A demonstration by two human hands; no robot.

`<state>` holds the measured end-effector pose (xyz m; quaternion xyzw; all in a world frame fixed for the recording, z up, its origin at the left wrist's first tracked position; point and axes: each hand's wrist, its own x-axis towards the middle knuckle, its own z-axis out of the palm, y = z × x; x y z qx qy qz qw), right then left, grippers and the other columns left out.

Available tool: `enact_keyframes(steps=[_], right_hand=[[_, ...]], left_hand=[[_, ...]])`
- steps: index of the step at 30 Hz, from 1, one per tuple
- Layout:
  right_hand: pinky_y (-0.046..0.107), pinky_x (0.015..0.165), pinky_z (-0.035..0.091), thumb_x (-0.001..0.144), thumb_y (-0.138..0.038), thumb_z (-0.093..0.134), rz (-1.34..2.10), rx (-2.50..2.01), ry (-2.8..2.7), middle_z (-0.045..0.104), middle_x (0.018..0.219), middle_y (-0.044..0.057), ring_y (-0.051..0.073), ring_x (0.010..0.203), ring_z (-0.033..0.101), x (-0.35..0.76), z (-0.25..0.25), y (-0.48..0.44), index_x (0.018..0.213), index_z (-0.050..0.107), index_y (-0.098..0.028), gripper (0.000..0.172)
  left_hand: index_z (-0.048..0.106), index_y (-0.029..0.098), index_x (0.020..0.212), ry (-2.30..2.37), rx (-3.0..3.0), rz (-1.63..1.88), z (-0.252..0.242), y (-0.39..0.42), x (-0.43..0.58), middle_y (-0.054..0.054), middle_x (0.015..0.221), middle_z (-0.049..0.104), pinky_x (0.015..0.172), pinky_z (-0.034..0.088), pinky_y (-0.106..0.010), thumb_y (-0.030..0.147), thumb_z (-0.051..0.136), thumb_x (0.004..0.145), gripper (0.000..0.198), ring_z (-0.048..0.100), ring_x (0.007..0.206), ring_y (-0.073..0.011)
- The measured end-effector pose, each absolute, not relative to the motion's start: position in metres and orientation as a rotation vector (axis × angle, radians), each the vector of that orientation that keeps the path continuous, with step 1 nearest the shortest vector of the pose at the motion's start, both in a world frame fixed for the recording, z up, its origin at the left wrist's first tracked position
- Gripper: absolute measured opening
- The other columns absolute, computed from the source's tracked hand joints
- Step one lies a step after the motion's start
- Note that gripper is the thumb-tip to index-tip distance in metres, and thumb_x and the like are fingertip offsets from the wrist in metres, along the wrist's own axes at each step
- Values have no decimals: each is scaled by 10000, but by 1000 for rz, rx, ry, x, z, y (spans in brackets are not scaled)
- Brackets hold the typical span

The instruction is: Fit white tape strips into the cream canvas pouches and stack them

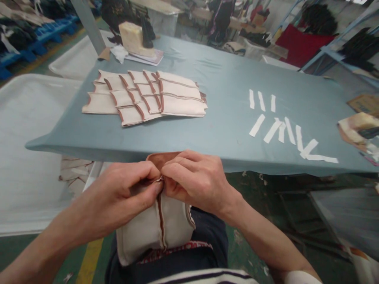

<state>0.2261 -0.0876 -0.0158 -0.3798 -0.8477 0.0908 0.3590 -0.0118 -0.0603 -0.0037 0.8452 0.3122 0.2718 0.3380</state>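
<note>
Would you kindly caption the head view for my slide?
Both hands pinch a cream and brown piece beside a table bearing similar pieces.

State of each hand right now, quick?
Left hand: closed, pinching the cream fabric piece near its brown seam.
Right hand: closed, holding the same piece.

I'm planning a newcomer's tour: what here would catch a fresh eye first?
The person's left grip and right grip would likely draw the eye first, pinching a cream piece with a brown seam, low in the middle. Next come overlapping cream panels on the left of the blue table and white strips on its right.
</note>
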Motion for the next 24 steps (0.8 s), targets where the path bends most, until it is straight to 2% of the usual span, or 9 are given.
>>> enact_keyframes(steps=[2,4,7,11,13,18,21,24], right_hand=[[316,789,556,1055,-149,591,295,-986,-2111,819,841,24,192,799,722,224,-21,-86,885,699,-258,229],[291,771,554,1008,-146,588,414,-944,-2048,781,805,-2,162,727,684,225,-24,-84,915,690,-249,172],[255,710,532,973,-144,582,658,-869,-1994,746,789,-28,121,650,619,227,-19,-81,898,660,-236,142],[257,730,526,990,-230,649,855,-914,-1983,791,889,-4,139,747,688,228,-9,-77,967,663,-227,27],[267,743,495,974,-267,685,873,-967,-2020,778,885,-5,150,768,679,227,-6,-75,978,655,-228,49],[301,709,352,955,-275,650,910,-1020,-2139,600,749,-53,135,686,492,220,-7,-65,822,542,-249,174],[303,688,307,926,-251,656,963,-1046,-2114,507,721,-74,125,671,421,216,-10,-62,778,461,-256,245],[307,672,281,899,-222,663,974,-1061,-2102,445,696,-86,119,652,377,215,-12,-61,754,406,-262,298]], left_hand=[[644,225,782,814,2159,739,-6,-64,-9,95,620,560,507,332,-222,242,633,1073,291,462,524,-90],[644,220,787,822,2107,735,-6,-67,-7,97,629,543,495,329,-217,239,602,1095,311,441,521,-87],[691,216,794,828,2084,709,-6,-66,-8,85,643,595,490,348,-211,269,597,1114,338,497,534,-93],[747,239,793,857,2178,804,-3,-60,-14,96,649,687,523,387,-203,249,655,1062,284,590,537,-83],[786,248,825,871,2244,788,3,-56,-17,100,674,737,540,400,-193,242,648,1065,276,625,542,-71],[845,253,914,904,2255,556,21,-40,-23,66,754,823,566,474,-186,314,659,1073,253,728,601,-112],[835,248,914,866,2224,475,24,-29,-27,58,708,791,536,456,-205,361,680,1085,257,694,569,-133],[841,246,959,766,2258,440,27,-20,-29,65,722,793,559,447,-182,305,690,1094,211,690,581,-114]])
